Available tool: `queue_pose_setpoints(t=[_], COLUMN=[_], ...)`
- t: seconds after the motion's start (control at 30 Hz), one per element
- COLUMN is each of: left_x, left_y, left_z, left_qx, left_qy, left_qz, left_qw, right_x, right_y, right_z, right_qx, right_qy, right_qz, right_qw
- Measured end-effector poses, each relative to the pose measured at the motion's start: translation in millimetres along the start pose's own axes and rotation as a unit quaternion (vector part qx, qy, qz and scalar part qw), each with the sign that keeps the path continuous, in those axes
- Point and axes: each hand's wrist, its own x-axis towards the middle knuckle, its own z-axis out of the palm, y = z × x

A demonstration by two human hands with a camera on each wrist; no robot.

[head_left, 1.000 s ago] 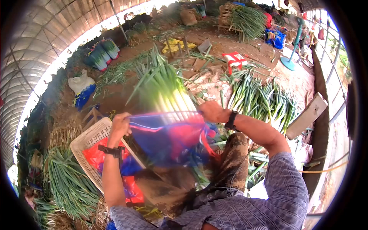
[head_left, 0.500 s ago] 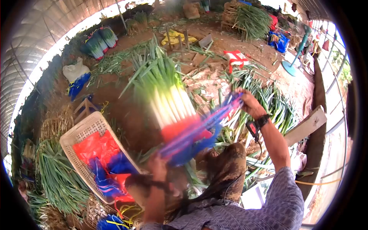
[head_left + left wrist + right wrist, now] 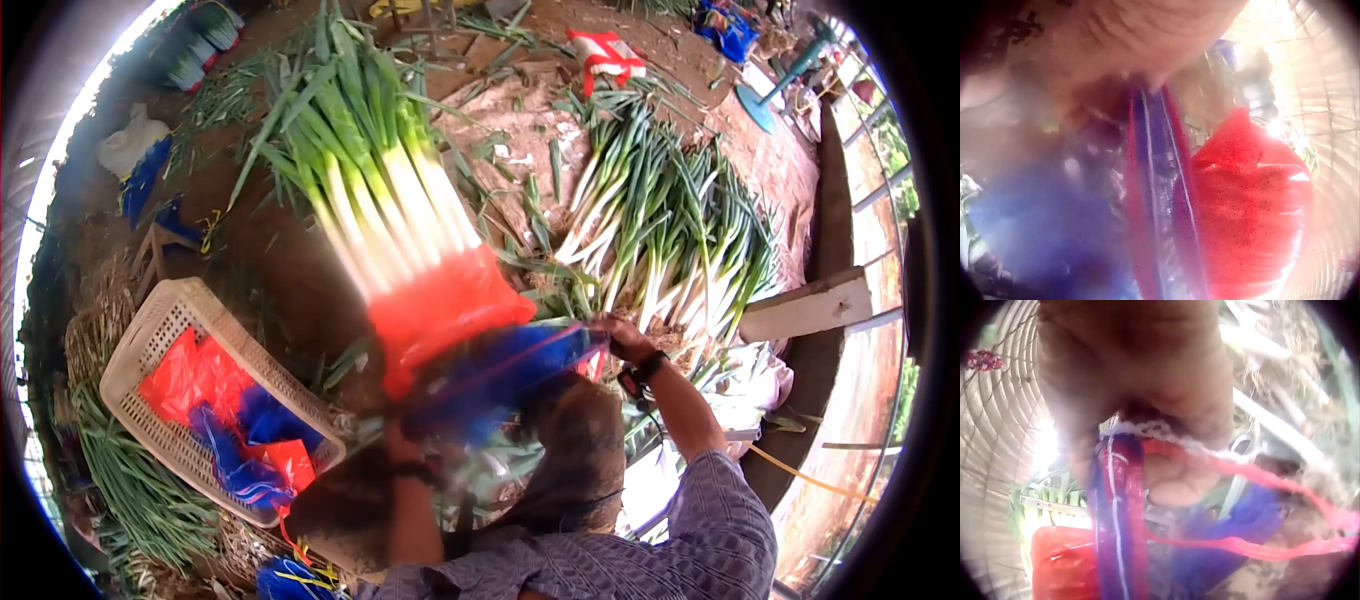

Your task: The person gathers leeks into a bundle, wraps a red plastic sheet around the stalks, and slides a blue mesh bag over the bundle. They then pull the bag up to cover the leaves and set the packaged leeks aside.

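A thin blue bag [image 3: 510, 362] with a pink and white stitched edge is stretched between my two hands over my lap. My left hand [image 3: 402, 440], blurred in the head view, grips one end of that edge; the edge [image 3: 1159, 162] runs up into the fingers in the left wrist view. At the other end my right hand [image 3: 627, 340] pinches the edge, and a pink-red ribbon [image 3: 1254, 547] trails off beside it. Just beyond the bag lies a bundle of leeks [image 3: 385, 190], white ends toward me, wrapped in a red plastic bag [image 3: 445, 305].
On the left stands a beige plastic crate [image 3: 130, 385] holding red and blue bags. More leeks lie in a pile [image 3: 680, 220] at the right. A board [image 3: 808, 305] sticks in near the right wall, and green leeks [image 3: 130, 470] lie left of the crate.
The blue bag has come down toward my lap, and both hands have moved lower and nearer. The head view has tilted down. The wrapped leeks still lie in front.
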Motion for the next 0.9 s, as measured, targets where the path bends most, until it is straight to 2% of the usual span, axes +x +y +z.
queue_pose_setpoints(t=[0.03,0.1,0.13,0.2,0.27,0.33,0.37,0.47,0.57,0.7,0.83,0.9], left_x=[6,22,38,57,52,57,67,96,139,206,219,206], left_y=[12,7,-15,-22,19,61,68,64,54,46,68,84], left_z=[2,-9,-23,-23,-6,20,28,39,53,70,43,21], left_qx=[0.028,0.065,0.074,0.114,0.199,0.292,0.314,0.363,0.385,0.336,0.120,0.020], left_qy=[-0.011,-0.024,-0.025,-0.011,0.011,0.025,0.027,0.018,-0.008,-0.027,-0.019,0.001], left_qz=[0.003,-0.049,-0.100,-0.131,-0.082,-0.030,-0.016,-0.002,-0.012,-0.081,-0.205,-0.234], left_qw=[1.000,0.996,0.992,0.985,0.977,0.956,0.949,0.932,0.923,0.938,0.971,0.972], right_x=[21,50,78,110,132,158,171,172,200,230,258,236], right_y=[9,19,34,44,53,70,78,38,55,51,49,10], right_z=[-7,-3,-14,-19,-13,-20,-23,26,20,27,20,48], right_qx=[0.034,0.001,0.054,-0.137,-0.089,-0.125,-0.141,-0.059,-0.067,-0.049,-0.126,-0.134], right_qy=[0.010,0.046,0.066,0.045,0.062,0.112,0.136,0.198,0.226,0.250,0.158,0.107], right_qz=[-0.031,-0.084,-0.086,-0.215,-0.171,-0.135,-0.115,0.015,0.009,0.012,-0.021,0.005], right_qw=[0.999,0.995,0.993,0.966,0.979,0.977,0.974,0.978,0.972,0.967,0.979,0.985])
